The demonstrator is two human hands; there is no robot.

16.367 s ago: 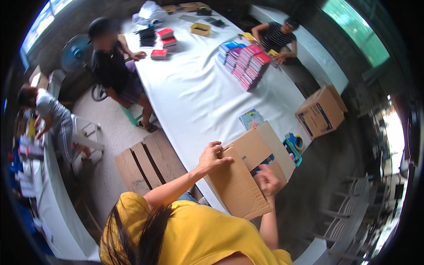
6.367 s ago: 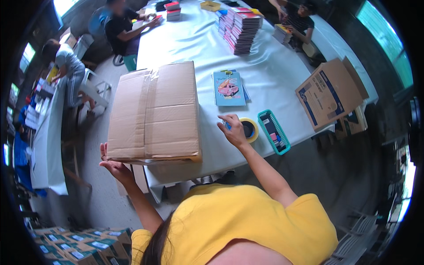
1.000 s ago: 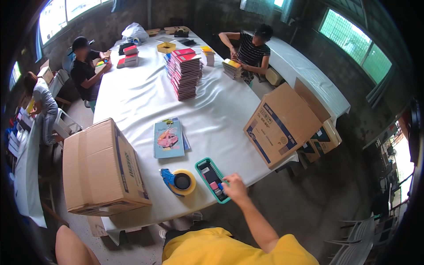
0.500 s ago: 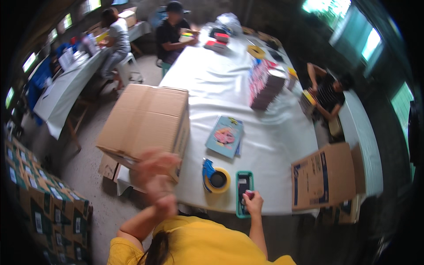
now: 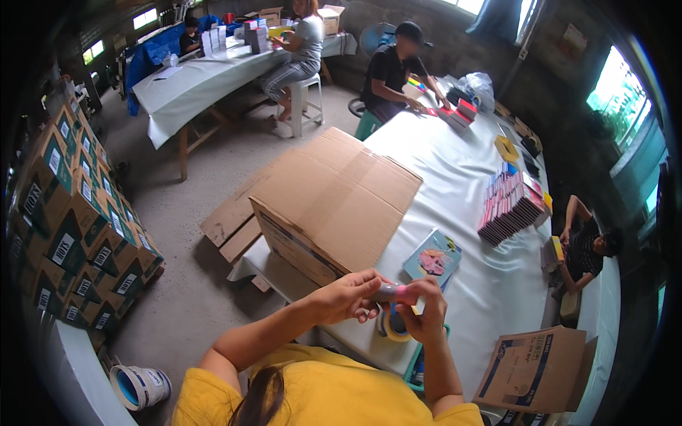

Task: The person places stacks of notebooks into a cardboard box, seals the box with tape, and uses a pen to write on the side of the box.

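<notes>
A short thick grey tube with a pink end point(image 5: 387, 292) is held between my two hands, over the near edge of the table. My left hand point(image 5: 342, 297) has its thumb and fingers around the grey part. The fingers of my right hand point(image 5: 428, 312) grip the pink end. Just behind them stands a large closed cardboard box point(image 5: 334, 202) with tape along its top. A tape dispenser with a yellowish roll point(image 5: 398, 332) is partly hidden by my right hand. Beneath my right forearm, a green basket point(image 5: 413, 369) shows only in part. Beyond the hands lies a blue notebook point(image 5: 424, 266) with a pink picture.
Stacked books point(image 5: 508, 209) stand on the white-covered table point(image 5: 469, 298). An open carton point(image 5: 529, 369) is at the near right. Stacked boxes point(image 5: 78, 234) and a white bucket point(image 5: 142, 387) are on the left. Several people sit at work at the tables, one person point(image 5: 398, 82) across the far end.
My left hand has come from beside the cardboard box to the tube. My right hand has lifted the tube away from the green basket. The view has swung left.
</notes>
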